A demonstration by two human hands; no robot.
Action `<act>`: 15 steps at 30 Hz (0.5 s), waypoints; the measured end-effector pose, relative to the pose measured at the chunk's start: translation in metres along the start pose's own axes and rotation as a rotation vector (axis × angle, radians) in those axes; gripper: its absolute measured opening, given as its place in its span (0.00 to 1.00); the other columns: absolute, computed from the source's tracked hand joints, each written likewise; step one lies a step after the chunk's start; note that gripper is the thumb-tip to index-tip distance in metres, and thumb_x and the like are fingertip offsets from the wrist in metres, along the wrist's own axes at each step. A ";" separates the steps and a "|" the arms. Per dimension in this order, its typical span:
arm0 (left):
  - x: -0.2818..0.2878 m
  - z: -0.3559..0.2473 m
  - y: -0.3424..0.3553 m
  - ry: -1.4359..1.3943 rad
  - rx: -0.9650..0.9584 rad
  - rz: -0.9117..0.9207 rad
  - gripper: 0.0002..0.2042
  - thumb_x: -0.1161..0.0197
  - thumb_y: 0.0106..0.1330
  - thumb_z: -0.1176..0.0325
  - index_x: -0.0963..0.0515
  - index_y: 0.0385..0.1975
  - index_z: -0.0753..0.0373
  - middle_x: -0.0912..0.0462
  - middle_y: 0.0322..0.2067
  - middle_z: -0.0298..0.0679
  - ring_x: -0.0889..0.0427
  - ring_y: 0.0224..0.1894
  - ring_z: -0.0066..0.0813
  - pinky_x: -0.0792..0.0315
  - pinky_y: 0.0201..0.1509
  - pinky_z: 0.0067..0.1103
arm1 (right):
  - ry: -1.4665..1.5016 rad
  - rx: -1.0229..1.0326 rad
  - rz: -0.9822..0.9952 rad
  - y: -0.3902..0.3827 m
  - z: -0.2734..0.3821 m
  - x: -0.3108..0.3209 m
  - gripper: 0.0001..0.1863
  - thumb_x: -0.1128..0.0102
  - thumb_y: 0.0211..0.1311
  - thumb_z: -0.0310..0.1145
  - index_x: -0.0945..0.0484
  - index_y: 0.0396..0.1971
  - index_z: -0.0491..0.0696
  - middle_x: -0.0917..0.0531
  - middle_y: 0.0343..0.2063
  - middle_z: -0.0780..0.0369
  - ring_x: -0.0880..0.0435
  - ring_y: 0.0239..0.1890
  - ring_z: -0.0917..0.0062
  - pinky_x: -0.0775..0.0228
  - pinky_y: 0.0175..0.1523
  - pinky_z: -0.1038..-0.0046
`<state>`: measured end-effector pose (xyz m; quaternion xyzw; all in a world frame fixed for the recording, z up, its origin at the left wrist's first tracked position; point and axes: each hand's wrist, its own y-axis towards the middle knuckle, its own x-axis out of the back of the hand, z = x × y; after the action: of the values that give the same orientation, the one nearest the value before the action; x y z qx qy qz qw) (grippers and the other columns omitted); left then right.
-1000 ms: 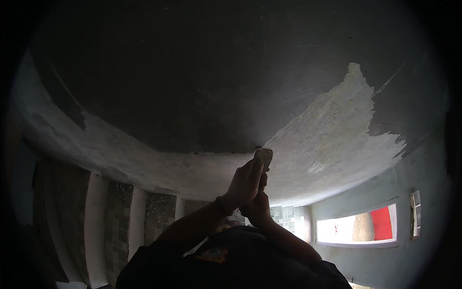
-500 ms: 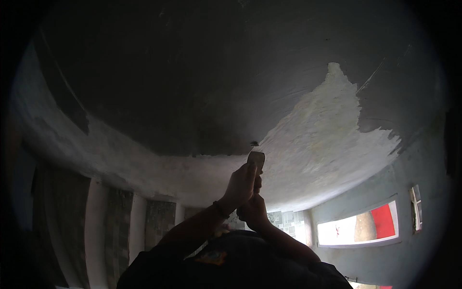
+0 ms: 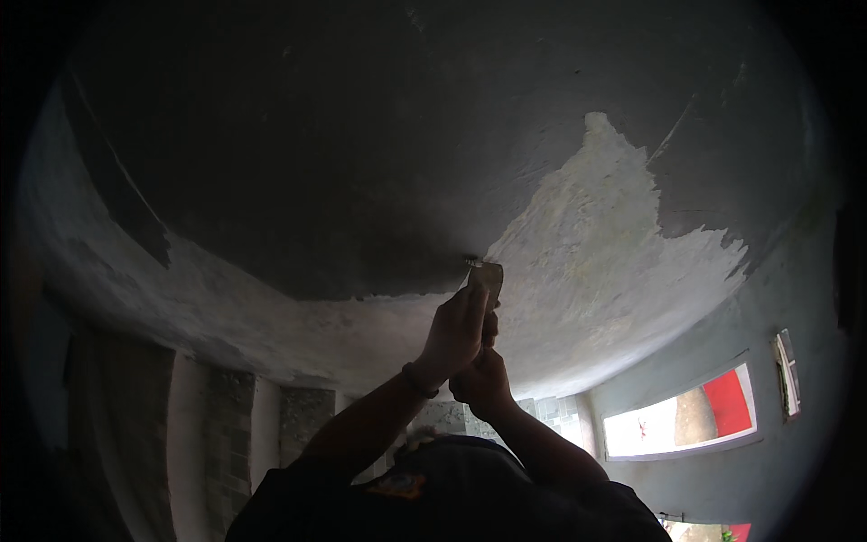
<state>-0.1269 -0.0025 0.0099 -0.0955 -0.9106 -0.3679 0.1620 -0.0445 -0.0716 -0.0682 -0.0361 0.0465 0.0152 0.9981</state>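
Both my hands are raised together below a ceiling with a dark grey coat [image 3: 298, 172] and a paler bare patch [image 3: 596, 217]. They hold a flat-bladed trowel [image 3: 486, 278], its blade against the ceiling at the border between the two. A small dark lump [image 3: 472, 260] shows by the blade's far edge. My left hand [image 3: 454, 330] is pressed to the trowel, fingers together along the blade. Just below it, my right hand [image 3: 483, 384] is closed low on the tool; the handle is mostly hidden inside it.
At the lower left stand block walls [image 3: 230, 425] with pale upright columns [image 3: 185, 406]. A bright window opening [image 3: 677, 420] with red beyond lies at the lower right, and a narrower opening [image 3: 787, 375] is beside it. Thin pale lines [image 3: 117, 163] cross the dark coat.
My hands and the trowel have slid a short way farther up along the ceiling, toward the pale patch. The view has shifted slightly, so the patch sits farther left. Both hands keep their grip.
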 end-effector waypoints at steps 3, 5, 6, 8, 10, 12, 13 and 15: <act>-0.001 -0.003 0.006 -0.328 0.373 0.095 0.22 0.56 0.82 0.53 0.25 0.40 0.68 0.25 0.19 0.36 0.26 0.19 0.22 0.29 0.25 0.23 | -0.016 -0.067 -0.025 0.005 -0.001 0.003 0.09 0.40 0.70 0.30 0.28 0.28 0.49 0.27 0.17 0.69 0.28 0.15 0.85 0.42 0.18 0.80; -0.001 -0.006 0.008 -0.413 0.472 0.107 0.21 0.56 0.82 0.54 0.25 0.40 0.68 0.25 0.19 0.36 0.26 0.18 0.22 0.29 0.25 0.22 | -0.081 0.023 -0.023 0.009 -0.001 0.006 0.09 0.41 0.70 0.29 0.28 0.28 0.50 0.27 0.17 0.69 0.28 0.15 0.85 0.42 0.18 0.80; -0.002 -0.007 0.011 -0.401 0.434 0.107 0.21 0.56 0.82 0.54 0.25 0.40 0.68 0.25 0.19 0.36 0.26 0.18 0.22 0.29 0.25 0.22 | -0.129 0.134 -0.006 0.011 0.000 0.008 0.09 0.42 0.70 0.30 0.29 0.28 0.50 0.27 0.17 0.69 0.28 0.15 0.85 0.42 0.18 0.80; -0.002 -0.009 0.015 -0.362 0.325 0.113 0.21 0.56 0.82 0.55 0.25 0.40 0.68 0.25 0.19 0.36 0.26 0.18 0.22 0.29 0.25 0.22 | -0.053 0.158 -0.014 0.012 0.002 0.011 0.08 0.42 0.70 0.30 0.29 0.29 0.50 0.27 0.17 0.69 0.28 0.15 0.86 0.42 0.18 0.80; -0.003 -0.012 0.016 -0.341 0.300 0.118 0.20 0.56 0.82 0.56 0.25 0.40 0.68 0.24 0.19 0.36 0.25 0.18 0.22 0.29 0.25 0.23 | 0.146 0.073 0.024 0.010 0.006 0.013 0.08 0.41 0.70 0.30 0.28 0.30 0.50 0.27 0.17 0.69 0.28 0.15 0.86 0.42 0.18 0.81; -0.003 -0.014 0.015 -0.337 0.281 0.100 0.20 0.57 0.82 0.57 0.25 0.39 0.68 0.24 0.18 0.36 0.24 0.18 0.23 0.29 0.24 0.23 | 0.139 0.040 0.017 0.008 0.012 0.013 0.08 0.41 0.69 0.31 0.28 0.30 0.50 0.27 0.17 0.70 0.28 0.15 0.86 0.42 0.18 0.81; -0.004 -0.015 0.017 -0.308 0.373 0.117 0.20 0.57 0.82 0.57 0.25 0.39 0.68 0.24 0.18 0.36 0.24 0.18 0.23 0.30 0.24 0.23 | 0.016 0.098 0.020 0.006 0.015 0.013 0.08 0.40 0.69 0.31 0.28 0.30 0.50 0.27 0.17 0.70 0.29 0.15 0.86 0.42 0.18 0.81; -0.004 -0.017 0.019 -0.281 0.344 0.114 0.20 0.57 0.82 0.57 0.25 0.39 0.68 0.24 0.18 0.36 0.24 0.18 0.23 0.30 0.24 0.23 | -0.116 0.196 0.011 0.006 0.022 0.012 0.08 0.40 0.69 0.31 0.29 0.30 0.50 0.27 0.17 0.70 0.29 0.15 0.86 0.42 0.18 0.81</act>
<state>-0.1142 -0.0014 0.0322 -0.1680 -0.9667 -0.1805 0.0682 -0.0308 -0.0642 -0.0482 0.0631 -0.0098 0.0181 0.9978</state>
